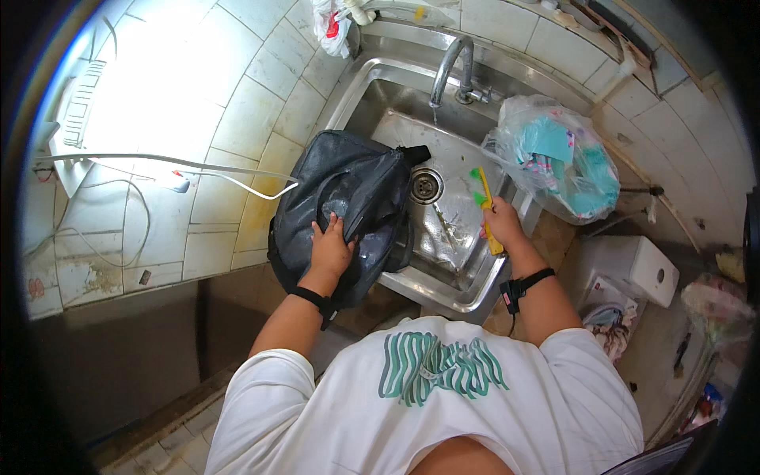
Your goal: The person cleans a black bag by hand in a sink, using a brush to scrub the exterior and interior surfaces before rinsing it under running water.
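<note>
A dark backpack point(362, 178) lies across the left side of a stainless steel sink point(380, 107), wet in places. My left hand point(330, 248) rests on the bag's fabric with the fingers spread. Over the right side of the basin, my right hand point(502, 224) grips a yellow scrubbing brush point(488, 205) with green bristles, which point left and stand clear of the bag. Between bag and brush lies the round drain strainer point(426, 185). Water dribbles from the curved chrome faucet point(445, 65) at the back of the basin.
A clear plastic bag of turquoise packages point(552, 157) sits on the sink's right rim. White cables point(231, 169) hang in front of the tiled wall at left. A white plastic bag point(331, 32) hangs at the back left corner. A white box point(635, 264) stands at right.
</note>
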Tool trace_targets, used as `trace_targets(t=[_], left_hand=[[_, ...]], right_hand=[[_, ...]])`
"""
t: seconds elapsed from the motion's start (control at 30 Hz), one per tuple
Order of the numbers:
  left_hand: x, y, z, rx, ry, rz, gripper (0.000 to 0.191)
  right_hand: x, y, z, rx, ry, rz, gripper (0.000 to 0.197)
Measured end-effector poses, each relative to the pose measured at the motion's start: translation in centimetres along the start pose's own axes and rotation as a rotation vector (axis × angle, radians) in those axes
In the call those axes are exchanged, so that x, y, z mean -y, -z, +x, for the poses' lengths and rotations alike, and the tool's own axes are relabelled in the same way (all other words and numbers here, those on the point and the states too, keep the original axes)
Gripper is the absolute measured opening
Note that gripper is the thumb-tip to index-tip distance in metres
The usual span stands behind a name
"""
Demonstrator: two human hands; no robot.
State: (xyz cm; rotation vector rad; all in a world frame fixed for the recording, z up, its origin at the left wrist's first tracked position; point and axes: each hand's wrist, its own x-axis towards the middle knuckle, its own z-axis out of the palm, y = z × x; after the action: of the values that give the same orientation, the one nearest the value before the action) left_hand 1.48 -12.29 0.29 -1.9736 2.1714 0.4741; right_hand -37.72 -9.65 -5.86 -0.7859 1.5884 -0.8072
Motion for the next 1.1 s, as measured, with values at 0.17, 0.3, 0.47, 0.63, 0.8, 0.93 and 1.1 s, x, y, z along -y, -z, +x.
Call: trace_targets(t=[0.17, 0.3, 0.47, 0.63, 0.8, 0.93, 1.1], left_hand=[[0.8, 1.2, 0.9, 0.061, -0.219, 0.012, 0.06], [0.8, 1.2, 0.8, 0.109, -0.228, 0.046, 0.069], [1.3, 0.5, 0.4, 0.12, -0.23, 0.02, 0.088], [2.4, -0.1, 0.7, 0.107, -0.246, -0.011, 0.101], [3.0, -2.3, 1.1, -0.007, -0.241, 0.01, 0.095], [2.8, -2.6, 1.3, -0.052, -0.204, 0.05, 0.092], [1.8, -2.2, 1.1, -0.064, -0.174, 0.085, 0.087]], right_hand=[[-0.6, -0.9, -0.2, -0.192, 0.026, -0.011, 0.019], [0.4, -1.9, -1.3, -0.23, 0.002, -0.171, 0.022], [1.0, -3.6, -5.3, -0.339, 0.09, -0.604, 0.049], [-1.3, -3.6, -6.9, -0.234, 0.354, -0.933, 0.047], [-2.1, -4.1, -7.1, -0.178, 0.351, -0.916, 0.05], [-1.8, -4.1, -6.6, -0.099, 0.327, -0.956, 0.05], [-2.7, -3.4, -5.7, -0.064, 0.324, -0.894, 0.052]])
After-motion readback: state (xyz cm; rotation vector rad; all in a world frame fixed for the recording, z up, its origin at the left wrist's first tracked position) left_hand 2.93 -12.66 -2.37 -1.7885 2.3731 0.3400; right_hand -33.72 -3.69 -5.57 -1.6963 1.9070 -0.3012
